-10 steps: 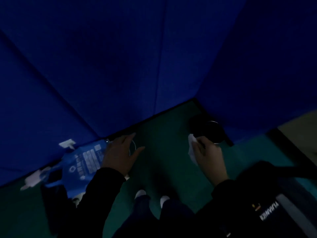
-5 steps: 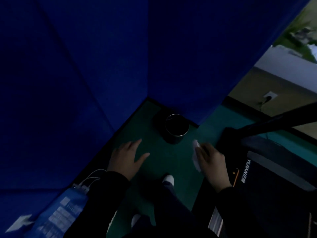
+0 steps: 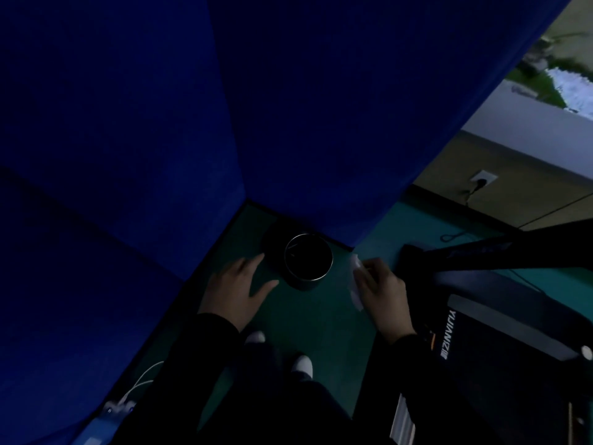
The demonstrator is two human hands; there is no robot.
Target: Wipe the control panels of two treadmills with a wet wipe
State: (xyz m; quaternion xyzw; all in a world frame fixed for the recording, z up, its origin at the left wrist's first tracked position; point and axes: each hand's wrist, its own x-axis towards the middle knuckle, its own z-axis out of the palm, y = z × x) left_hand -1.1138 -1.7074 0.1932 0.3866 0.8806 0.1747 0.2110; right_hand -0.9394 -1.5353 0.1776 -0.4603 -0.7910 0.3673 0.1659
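Note:
My right hand [image 3: 382,293] grips a crumpled white wet wipe [image 3: 355,281], held above the green floor just right of a round black bin [image 3: 308,263]. My left hand [image 3: 236,284] hovers with fingers spread and holds nothing, to the left of the bin. At the right edge lies the black base of a treadmill [image 3: 487,319] with white lettering; no control panel shows in this view.
Dark blue padded walls [image 3: 160,123] meet in a corner behind the bin. My white shoes [image 3: 301,364] stand on the green floor [image 3: 305,319]. White cables [image 3: 141,380] and a blue bag lie at the bottom left. A wall socket [image 3: 483,179] is at the far right.
The view has swung right: the blue bag slid off to the bottom left, the bin moved toward the centre and the treadmill base came into view. Both hands keep their poses.

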